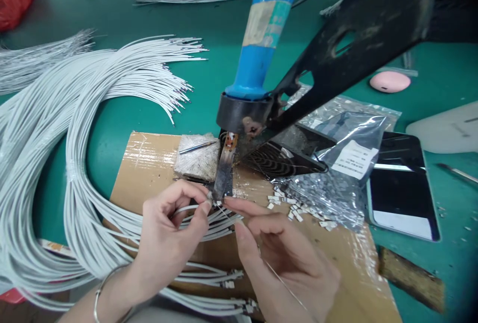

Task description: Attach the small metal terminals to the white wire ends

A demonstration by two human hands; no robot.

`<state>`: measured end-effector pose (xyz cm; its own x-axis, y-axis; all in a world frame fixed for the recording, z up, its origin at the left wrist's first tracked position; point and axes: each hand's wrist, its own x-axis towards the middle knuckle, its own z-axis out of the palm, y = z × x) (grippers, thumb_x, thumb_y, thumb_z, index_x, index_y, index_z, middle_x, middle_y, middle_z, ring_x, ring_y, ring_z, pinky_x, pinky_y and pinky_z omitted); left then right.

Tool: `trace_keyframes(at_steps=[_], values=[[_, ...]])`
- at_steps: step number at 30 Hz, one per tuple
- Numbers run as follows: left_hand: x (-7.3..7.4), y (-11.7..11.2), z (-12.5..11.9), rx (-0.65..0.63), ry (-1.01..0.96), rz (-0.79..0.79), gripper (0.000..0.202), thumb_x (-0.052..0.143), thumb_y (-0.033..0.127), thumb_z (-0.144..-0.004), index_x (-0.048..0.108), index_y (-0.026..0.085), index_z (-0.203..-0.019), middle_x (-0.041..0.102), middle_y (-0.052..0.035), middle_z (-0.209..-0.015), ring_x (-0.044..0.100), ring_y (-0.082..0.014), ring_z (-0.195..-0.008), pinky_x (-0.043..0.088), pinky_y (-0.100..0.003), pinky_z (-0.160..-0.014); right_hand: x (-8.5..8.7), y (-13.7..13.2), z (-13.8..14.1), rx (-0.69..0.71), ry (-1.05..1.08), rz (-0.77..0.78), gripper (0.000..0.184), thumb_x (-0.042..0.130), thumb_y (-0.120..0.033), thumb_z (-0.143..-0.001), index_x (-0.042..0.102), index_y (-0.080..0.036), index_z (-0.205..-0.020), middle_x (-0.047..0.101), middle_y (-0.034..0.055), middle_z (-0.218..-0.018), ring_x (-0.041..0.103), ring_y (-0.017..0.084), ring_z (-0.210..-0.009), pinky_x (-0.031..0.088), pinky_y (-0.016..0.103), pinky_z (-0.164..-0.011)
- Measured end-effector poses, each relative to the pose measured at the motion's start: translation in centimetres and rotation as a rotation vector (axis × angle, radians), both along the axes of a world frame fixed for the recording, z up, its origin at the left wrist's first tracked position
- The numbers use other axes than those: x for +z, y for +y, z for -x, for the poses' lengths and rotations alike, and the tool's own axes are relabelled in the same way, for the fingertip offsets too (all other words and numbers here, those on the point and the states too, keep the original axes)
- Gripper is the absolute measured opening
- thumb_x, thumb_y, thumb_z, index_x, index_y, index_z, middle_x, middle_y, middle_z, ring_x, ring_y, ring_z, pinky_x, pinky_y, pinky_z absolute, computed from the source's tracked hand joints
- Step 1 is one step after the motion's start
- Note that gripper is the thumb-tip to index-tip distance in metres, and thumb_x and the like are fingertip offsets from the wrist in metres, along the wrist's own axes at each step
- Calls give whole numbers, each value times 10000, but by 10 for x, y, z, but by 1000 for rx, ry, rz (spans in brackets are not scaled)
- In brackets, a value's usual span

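Observation:
My left hand [168, 236] is closed in a pinch on the end of a white cable [185, 208], just below the flat metal tip [224, 173] of a mounted soldering iron [254, 66]. My right hand [287, 263] pinches a thin solder wire [281, 280], which runs back across the palm. Its fingertips are near a small white connector [217, 204] at the cable end. Whether the solder touches the tip cannot be made out. Beneath both hands lie more white cables [209, 278], several with small connectors at their ends.
Large bundles of white cable [80, 129] fill the left side. Loose small connectors [295, 208] lie on the cardboard [343, 263] beside a clear plastic bag [336, 188]. A phone [403, 188] is at right. The iron's black bracket [336, 49] spans the upper right.

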<state>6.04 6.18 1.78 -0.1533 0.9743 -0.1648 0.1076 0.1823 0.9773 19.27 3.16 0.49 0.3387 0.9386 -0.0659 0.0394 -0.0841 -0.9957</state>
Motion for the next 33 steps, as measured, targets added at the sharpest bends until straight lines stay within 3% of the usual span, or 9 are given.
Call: trace_keyframes(at_steps=[9,20,27,33], values=[[1,-1,0,-15,-8,-10,138,705,57,-820,695,173,-745,737,-8,-813,657,-84,-660,474,-114,-564,-1,0,3,-27,4,-47,197,752,-184,-870,660,-254,-709,828,8,-984,780,167,-831,603,249,-770],[-2,-1,0,-10,-2,-13,137,706,63,-827,700,174,-747,730,-4,-803,660,-82,-657,493,-112,-582,-3,0,-2,9,-51,-22,206,748,-218,-866,648,-257,-689,838,-3,-991,784,165,-783,581,232,-684],[-4,-2,2,-16,-12,-5,141,708,62,-834,705,176,-751,727,8,-806,641,-64,-649,473,-95,-585,-5,0,-3,24,-17,-33,191,739,-208,-879,660,-240,-708,834,31,-1008,785,173,-839,593,253,-756],[-2,-7,5,-24,-50,67,110,731,161,-855,704,182,-751,741,-28,-824,663,-127,-702,513,-170,-639,-10,-2,-2,93,-11,-64,219,705,-183,-903,624,-213,-702,830,65,-998,791,189,-853,614,282,-787]])
